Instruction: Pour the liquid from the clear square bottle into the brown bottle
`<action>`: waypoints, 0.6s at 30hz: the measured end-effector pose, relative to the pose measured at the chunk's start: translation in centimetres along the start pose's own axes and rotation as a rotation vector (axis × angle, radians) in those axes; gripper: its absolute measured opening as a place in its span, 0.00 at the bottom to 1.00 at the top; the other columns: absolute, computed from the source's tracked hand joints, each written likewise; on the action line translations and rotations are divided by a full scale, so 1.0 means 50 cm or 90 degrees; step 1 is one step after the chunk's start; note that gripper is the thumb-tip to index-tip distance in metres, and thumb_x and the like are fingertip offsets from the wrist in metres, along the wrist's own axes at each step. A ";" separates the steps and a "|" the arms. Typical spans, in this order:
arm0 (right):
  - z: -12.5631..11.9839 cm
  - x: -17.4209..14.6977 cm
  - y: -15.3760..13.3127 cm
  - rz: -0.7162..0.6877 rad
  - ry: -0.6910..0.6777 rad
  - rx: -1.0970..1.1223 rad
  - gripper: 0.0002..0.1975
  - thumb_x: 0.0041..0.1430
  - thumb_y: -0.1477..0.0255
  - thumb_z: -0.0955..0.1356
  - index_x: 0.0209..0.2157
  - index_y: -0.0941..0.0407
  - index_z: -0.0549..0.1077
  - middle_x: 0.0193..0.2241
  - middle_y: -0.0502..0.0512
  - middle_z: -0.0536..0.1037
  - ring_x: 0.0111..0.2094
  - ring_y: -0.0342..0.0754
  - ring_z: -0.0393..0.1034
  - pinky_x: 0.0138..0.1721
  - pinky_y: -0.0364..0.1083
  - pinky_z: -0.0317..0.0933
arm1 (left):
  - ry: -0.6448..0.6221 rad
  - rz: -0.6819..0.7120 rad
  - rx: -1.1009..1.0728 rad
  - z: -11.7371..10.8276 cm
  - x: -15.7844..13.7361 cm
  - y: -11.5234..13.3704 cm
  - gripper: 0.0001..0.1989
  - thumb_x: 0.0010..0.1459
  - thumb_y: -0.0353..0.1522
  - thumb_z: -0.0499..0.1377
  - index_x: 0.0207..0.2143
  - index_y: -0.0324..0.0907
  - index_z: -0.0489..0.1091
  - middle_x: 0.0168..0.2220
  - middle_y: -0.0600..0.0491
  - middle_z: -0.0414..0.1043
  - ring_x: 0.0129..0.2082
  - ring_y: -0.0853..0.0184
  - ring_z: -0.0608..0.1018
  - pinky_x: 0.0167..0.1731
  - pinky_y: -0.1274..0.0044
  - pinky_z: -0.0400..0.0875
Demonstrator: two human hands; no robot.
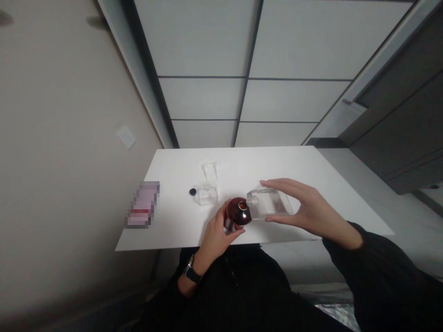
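Black clothing (238,290) fills the bottom of the view, its sleeves cut off by the frame. Lower parts of the dark red-brown bottle (237,216) are covered by the left hand (216,237), and a pink and purple item (143,203) at the table's left end is pixelated beyond reading. Behind the hands, a clear piece (209,169) near a squarish clear container (207,194) is hard to make out against the white; a small black cap (193,192) sits just left of that container.

The white table (284,166) stands before pale panels (204,37) with dark dividing strips; a white outlet plate (126,137) is on the left wall (69,115).

Glossy and round-shouldered, the brown bottle shows its open mouth, held near the table's front edge with the left fingers curled round it. Between thumb and fingers, the right hand (313,207) grips a clear squarish bottle (272,204) tipped sideways, neck toward that mouth; they appear close, perhaps touching.
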State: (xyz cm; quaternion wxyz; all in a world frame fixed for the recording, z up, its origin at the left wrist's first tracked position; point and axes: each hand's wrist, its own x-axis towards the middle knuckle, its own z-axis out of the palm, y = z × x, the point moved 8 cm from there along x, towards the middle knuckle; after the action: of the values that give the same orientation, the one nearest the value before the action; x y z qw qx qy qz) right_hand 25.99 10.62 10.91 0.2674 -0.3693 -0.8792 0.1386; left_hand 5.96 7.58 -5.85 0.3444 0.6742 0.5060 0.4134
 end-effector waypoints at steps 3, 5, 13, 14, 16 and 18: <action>-0.002 0.003 -0.006 -0.016 -0.005 -0.017 0.34 0.62 0.59 0.78 0.66 0.54 0.72 0.60 0.65 0.80 0.58 0.61 0.79 0.60 0.60 0.75 | -0.001 0.001 0.003 0.000 -0.001 0.003 0.48 0.56 0.33 0.75 0.72 0.48 0.55 0.69 0.43 0.69 0.66 0.50 0.75 0.66 0.59 0.71; -0.003 0.004 -0.008 -0.020 -0.006 -0.026 0.34 0.62 0.59 0.78 0.66 0.54 0.72 0.60 0.65 0.80 0.58 0.60 0.79 0.60 0.59 0.75 | 0.000 0.002 0.001 -0.001 -0.001 0.004 0.48 0.56 0.33 0.75 0.72 0.48 0.55 0.69 0.43 0.69 0.66 0.50 0.76 0.66 0.59 0.71; -0.002 0.009 -0.016 -0.038 -0.010 -0.047 0.33 0.63 0.59 0.78 0.65 0.55 0.73 0.58 0.65 0.81 0.57 0.60 0.79 0.58 0.58 0.76 | 0.005 0.005 -0.011 -0.003 -0.002 -0.001 0.48 0.56 0.33 0.75 0.73 0.48 0.55 0.69 0.43 0.70 0.66 0.51 0.76 0.66 0.59 0.70; -0.002 0.010 -0.016 -0.039 -0.011 -0.051 0.33 0.62 0.60 0.78 0.65 0.55 0.73 0.58 0.65 0.81 0.57 0.60 0.79 0.58 0.58 0.76 | 0.005 0.002 -0.013 -0.003 -0.002 -0.002 0.48 0.56 0.33 0.75 0.73 0.48 0.55 0.68 0.43 0.70 0.65 0.51 0.76 0.66 0.59 0.70; -0.002 0.010 -0.017 -0.039 -0.013 -0.056 0.34 0.62 0.60 0.78 0.65 0.55 0.73 0.58 0.65 0.81 0.57 0.60 0.79 0.57 0.58 0.77 | 0.002 -0.002 -0.017 -0.002 -0.002 -0.002 0.48 0.56 0.33 0.75 0.73 0.48 0.55 0.68 0.43 0.70 0.65 0.51 0.77 0.66 0.60 0.70; -0.002 0.011 -0.018 -0.041 -0.013 -0.058 0.34 0.61 0.61 0.79 0.65 0.55 0.73 0.58 0.65 0.81 0.57 0.60 0.79 0.57 0.57 0.77 | 0.000 -0.001 -0.017 -0.003 -0.001 0.000 0.49 0.56 0.33 0.75 0.73 0.48 0.54 0.69 0.43 0.69 0.66 0.51 0.76 0.66 0.60 0.70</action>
State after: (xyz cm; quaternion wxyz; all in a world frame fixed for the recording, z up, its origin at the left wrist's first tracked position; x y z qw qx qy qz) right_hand 25.22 10.38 11.59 0.2457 -0.3512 -0.8987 0.0931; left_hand 5.83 7.54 -5.81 0.3539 0.6693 0.5005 0.4199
